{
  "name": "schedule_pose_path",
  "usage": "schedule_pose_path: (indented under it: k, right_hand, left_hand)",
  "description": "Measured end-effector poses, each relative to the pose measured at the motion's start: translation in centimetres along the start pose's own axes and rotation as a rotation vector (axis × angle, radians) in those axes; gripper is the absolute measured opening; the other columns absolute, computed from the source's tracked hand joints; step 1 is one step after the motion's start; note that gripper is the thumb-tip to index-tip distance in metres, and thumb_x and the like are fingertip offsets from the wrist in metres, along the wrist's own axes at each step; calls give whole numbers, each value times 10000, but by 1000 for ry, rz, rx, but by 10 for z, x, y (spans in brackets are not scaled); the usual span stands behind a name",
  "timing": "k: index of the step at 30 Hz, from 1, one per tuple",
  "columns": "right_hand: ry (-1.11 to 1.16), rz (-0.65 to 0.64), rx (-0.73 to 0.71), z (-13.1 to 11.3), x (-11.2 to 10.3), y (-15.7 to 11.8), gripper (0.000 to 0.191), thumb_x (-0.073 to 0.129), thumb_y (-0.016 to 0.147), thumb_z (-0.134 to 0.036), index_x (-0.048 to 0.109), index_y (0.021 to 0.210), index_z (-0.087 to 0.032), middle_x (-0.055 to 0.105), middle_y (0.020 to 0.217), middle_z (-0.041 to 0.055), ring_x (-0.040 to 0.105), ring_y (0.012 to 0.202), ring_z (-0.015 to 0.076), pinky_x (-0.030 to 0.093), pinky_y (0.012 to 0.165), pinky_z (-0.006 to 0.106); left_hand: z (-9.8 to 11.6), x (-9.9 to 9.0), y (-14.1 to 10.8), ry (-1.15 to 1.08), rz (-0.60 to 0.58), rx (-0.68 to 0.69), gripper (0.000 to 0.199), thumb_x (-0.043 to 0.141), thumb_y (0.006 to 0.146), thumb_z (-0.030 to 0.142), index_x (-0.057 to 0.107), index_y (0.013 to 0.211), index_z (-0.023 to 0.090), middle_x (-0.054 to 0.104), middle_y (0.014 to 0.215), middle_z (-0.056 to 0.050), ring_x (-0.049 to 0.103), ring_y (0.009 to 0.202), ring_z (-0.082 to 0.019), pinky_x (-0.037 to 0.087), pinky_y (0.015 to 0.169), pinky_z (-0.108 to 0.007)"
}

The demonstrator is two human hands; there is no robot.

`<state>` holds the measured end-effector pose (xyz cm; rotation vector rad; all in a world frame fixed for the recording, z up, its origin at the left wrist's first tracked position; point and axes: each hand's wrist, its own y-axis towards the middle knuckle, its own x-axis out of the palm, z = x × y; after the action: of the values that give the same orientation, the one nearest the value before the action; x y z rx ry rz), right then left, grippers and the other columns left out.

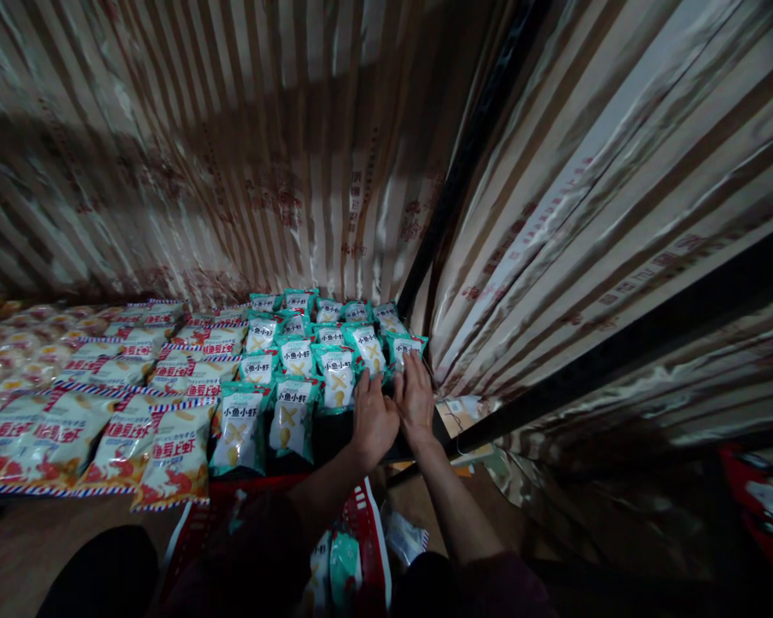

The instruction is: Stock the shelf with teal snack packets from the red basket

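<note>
A teal packet [406, 345] is touched by the loosely open right hand [416, 398]; whether anything is gripped by the partly curled left hand [374, 422] cannot be told.

"小鱼小虾" on teal packets [292, 419]

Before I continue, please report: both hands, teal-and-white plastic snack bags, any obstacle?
Left hand and right hand at right end of teal-and-white bags, grip unclear. Bags in rows. Black metal post close behind.

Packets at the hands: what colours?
The packets are teal at the edges, white in the middle; head view shows it best.
</note>
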<state>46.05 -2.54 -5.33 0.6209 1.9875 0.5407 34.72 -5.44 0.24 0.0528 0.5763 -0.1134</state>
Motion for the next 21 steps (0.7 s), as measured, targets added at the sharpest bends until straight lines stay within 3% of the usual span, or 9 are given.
schedule_pose_path:
  k: [4, 9, 16, 21]
  right_hand:
    - [129, -77, -15, -11, 9, 14, 484, 273, 938, -328, 460, 1345, -145, 504, 1374, 134, 432, 1305, 211, 368, 1087, 435]
    - [177, -194, 38, -10, 23, 39, 498, 373, 877, -295, 481, 1337, -137, 550, 1333, 133, 504, 1243, 236, 395, 1064, 432]
    - [209, -275, 99, -11, 27, 51, 506, 416, 852, -314, 502, 1328, -165, 623, 1245, 102, 603, 1112, 238, 464, 983, 398]
    - [295, -243, 142, -19, 18, 55, 470, 425, 834, -290, 574, 1262, -168, 654, 1206, 86, 615, 1095, 241, 465, 983, 394]
  left_hand:
    - [-1, -2, -2, -22, 15, -40, 523, 363, 872, 166, 384, 1385, 68, 204, 1547, -154, 170, 1436, -217, 189, 1176, -358]
    - [9, -4, 15, -9, -72, -43, 524, 296, 926, 221, 312, 1436, 100, 223, 1549, -108, 84, 1448, -233, 125, 1189, -387]
    - [14, 1, 46, -18, 1, -96, 415, 342, 919, 191, 489, 1299, 118, 488, 1385, -147, 350, 1359, -239, 259, 1142, -397]
    - [12, 2, 55, -44, 12, -169, 475, 290, 950, 281, 422, 1348, 59, 427, 1430, -186, 355, 1359, -246, 286, 1117, -358]
